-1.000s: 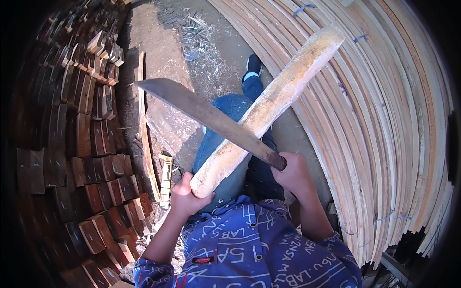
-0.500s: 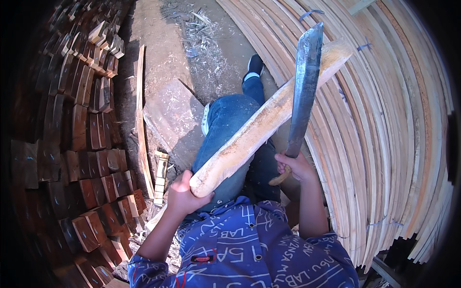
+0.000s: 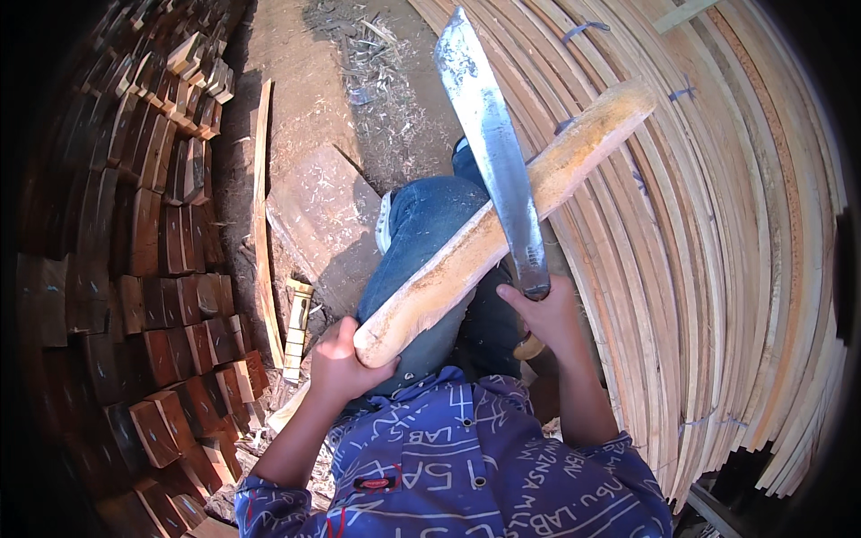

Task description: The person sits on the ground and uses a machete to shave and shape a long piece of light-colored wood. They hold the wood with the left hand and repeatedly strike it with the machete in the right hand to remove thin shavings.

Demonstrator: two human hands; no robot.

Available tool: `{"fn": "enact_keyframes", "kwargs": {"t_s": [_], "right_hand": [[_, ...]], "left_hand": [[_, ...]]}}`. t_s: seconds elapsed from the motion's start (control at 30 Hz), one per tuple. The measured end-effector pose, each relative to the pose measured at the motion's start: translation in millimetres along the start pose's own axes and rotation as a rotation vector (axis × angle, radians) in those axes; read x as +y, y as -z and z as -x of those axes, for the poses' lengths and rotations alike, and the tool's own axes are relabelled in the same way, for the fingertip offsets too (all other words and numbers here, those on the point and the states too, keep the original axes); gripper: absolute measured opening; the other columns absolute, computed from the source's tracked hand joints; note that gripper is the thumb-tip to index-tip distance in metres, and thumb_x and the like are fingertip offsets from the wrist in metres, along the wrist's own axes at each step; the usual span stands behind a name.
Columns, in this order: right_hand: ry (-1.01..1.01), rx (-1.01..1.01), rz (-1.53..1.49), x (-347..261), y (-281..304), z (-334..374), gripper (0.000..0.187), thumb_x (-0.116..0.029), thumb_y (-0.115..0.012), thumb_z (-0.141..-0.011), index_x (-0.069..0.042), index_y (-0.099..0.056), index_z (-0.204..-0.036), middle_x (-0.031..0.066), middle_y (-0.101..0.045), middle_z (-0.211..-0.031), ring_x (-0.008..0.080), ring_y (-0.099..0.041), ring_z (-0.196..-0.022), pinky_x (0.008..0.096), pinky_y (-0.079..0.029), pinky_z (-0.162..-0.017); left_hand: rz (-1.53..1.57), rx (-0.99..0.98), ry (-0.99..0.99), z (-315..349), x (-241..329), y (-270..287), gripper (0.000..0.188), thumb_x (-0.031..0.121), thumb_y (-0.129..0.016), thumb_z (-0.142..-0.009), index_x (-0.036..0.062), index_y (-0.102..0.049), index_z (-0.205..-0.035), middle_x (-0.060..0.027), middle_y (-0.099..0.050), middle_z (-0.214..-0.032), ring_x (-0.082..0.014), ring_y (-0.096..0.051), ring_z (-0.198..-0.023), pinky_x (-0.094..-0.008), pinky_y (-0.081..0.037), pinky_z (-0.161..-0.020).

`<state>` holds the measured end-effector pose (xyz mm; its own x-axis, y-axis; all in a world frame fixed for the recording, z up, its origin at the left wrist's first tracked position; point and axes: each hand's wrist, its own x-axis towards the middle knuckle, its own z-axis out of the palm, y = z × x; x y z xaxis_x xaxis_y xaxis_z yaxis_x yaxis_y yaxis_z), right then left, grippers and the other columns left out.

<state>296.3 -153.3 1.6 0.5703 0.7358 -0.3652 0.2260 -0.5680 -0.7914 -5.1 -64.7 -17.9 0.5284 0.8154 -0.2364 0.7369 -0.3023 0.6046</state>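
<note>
My left hand [image 3: 345, 361] is wrapped round the near end of a long, rough-hewn piece of wood [image 3: 439, 291]. The piece slants up and away to the right, above my jeans-clad leg. In my right hand [image 3: 545, 316] is a machete [image 3: 498, 148], its wooden handle partly hidden by the fingers. The broad grey blade crosses in front of the wood near its middle, tip pointing up and slightly left. Whether the blade touches the wood I cannot tell.
Stacked brown wood blocks [image 3: 166, 345] fill the left side. Long pale planks [image 3: 682, 296], tied in bundles, curve along the right. A flat board [image 3: 314, 215], a thin wood strip [image 3: 262, 224] and a short yellowish piece [image 3: 297, 330] lie on the ground, with wood shavings [image 3: 386, 108] farther off.
The machete has swung left across the wood, its tip moving from upper right to upper middle. The wood and my left hand stay almost in place.
</note>
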Motion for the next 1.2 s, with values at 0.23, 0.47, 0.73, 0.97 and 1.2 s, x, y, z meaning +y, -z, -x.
{"fn": "enact_keyframes", "kwargs": {"t_s": [0.23,0.47,0.73,0.97,1.2], "right_hand": [[-0.014,-0.013,-0.059,-12,8,11,0.029,-0.024,-0.081,-0.081,0.001,-0.066,-0.080,0.0021,-0.058,-0.058,0.0088,-0.053,-0.047,0.0281,-0.040,-0.044],[-0.120,-0.052,-0.168,-14,20,-2,0.028,-0.021,-0.078,-0.084,0.001,-0.062,-0.075,0.0021,-0.058,-0.058,0.0088,-0.055,-0.047,0.0269,-0.041,-0.043],[-0.004,-0.085,-0.037,-8,-5,27,0.028,-0.022,-0.079,-0.083,0.001,-0.064,-0.079,0.0020,-0.060,-0.059,0.0093,-0.057,-0.051,0.0274,-0.043,-0.046],[-0.123,0.019,-0.195,-10,11,0,0.027,-0.021,-0.079,-0.084,-0.001,-0.062,-0.076,-0.0009,-0.056,-0.059,0.0064,-0.051,-0.051,0.0274,-0.041,-0.046],[-0.036,0.035,-0.106,-9,7,16,0.027,-0.020,-0.079,-0.084,-0.001,-0.062,-0.075,0.0003,-0.056,-0.059,0.0068,-0.053,-0.051,0.0261,-0.041,-0.047]], "left_hand": [[0.080,-0.024,0.005,2,-9,-4,0.061,0.039,-0.087,-0.056,0.0031,-0.052,-0.090,-0.0201,-0.063,-0.082,-0.0384,-0.066,-0.078,-0.0456,-0.054,-0.069],[0.128,-0.031,-0.028,-3,-12,-2,0.061,0.037,-0.087,-0.056,0.0031,-0.052,-0.092,-0.0210,-0.064,-0.083,-0.0392,-0.067,-0.079,-0.0450,-0.054,-0.070],[0.156,-0.064,-0.028,-4,-14,-1,0.059,0.036,-0.087,-0.058,0.0043,-0.051,-0.093,-0.0212,-0.066,-0.087,-0.0390,-0.068,-0.081,-0.0443,-0.055,-0.071],[0.183,-0.060,-0.028,-5,-14,0,0.059,0.035,-0.087,-0.057,0.0051,-0.051,-0.092,-0.0207,-0.066,-0.084,-0.0391,-0.068,-0.080,-0.0443,-0.055,-0.070],[0.184,-0.072,-0.034,-4,-17,-1,0.059,0.034,-0.088,-0.057,0.0043,-0.051,-0.093,-0.0207,-0.066,-0.083,-0.0390,-0.068,-0.080,-0.0442,-0.055,-0.069]]}}
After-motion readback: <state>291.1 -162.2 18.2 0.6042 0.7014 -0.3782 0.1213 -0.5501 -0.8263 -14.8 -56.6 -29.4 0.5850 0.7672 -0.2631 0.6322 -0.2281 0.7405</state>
